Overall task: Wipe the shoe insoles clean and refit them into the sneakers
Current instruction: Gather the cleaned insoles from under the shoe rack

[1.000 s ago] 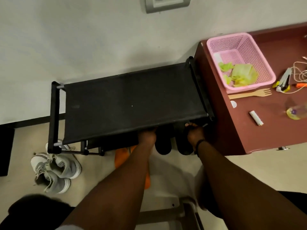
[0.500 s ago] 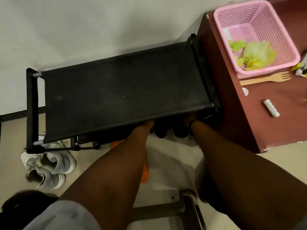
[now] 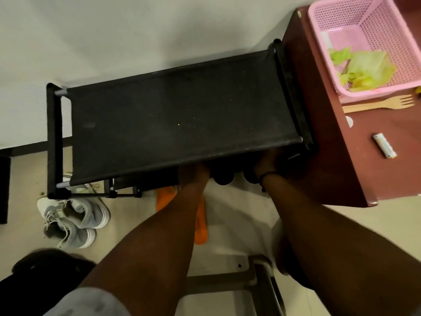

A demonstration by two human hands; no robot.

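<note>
Reaching under rack (image 3: 177, 119): dark shoes (image 3: 224, 177) sit between left hand (image 3: 193, 173) and right hand (image 3: 265, 164), toes outward; fingers hidden, grip unknown.

Both arms reach under the front edge of a black shoe rack (image 3: 177, 119); the left hand (image 3: 193, 176) and right hand (image 3: 266, 165) are at two dark shoes (image 3: 224, 177) there, fingers hidden; grey sneakers (image 3: 73, 220) sit on the floor at left; a pink basket (image 3: 364, 26) rests on the brown table (image 3: 364, 179)
</note>
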